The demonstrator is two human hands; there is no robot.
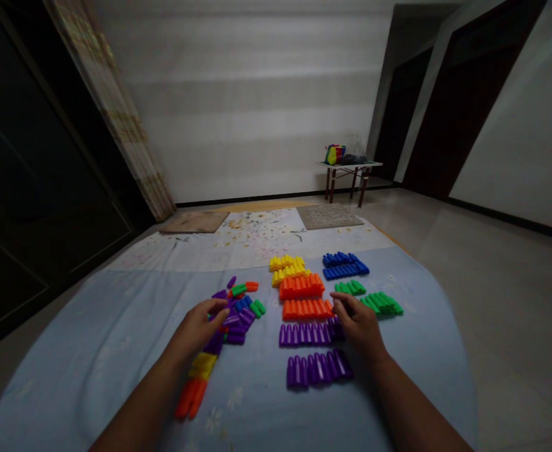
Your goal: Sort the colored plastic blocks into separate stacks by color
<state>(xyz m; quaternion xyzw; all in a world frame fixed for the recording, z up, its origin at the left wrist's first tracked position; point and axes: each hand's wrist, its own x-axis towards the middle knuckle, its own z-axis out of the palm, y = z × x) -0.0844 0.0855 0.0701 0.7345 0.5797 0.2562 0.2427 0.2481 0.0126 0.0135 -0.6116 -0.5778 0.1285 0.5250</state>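
My left hand [203, 320] is over a mixed pile of small bullet-shaped plastic pieces [245, 317], mostly purple with some green, blue and orange. Its thumb and fingers are apart, and nothing shows between them. My right hand [359, 323] has curled fingers, with thumb and index tips drawn together by the right end of the orange rows [304, 309]. Whatever is in that pinch, if anything, is hidden. It partly covers the end of a purple row [304, 334]; another purple row [318, 370] lies nearer me. Yellow and orange pieces [196, 389] lie beside my left forearm.
Beyond the orange rows lie yellow rows [288, 270]. Blue rows [345, 266] and green rows [382, 303] are at right. Two flat boards [330, 216] [196, 221] rest at the far end of the cloth-covered table [116, 351]. A small table [349, 166] holds bags by the wall.
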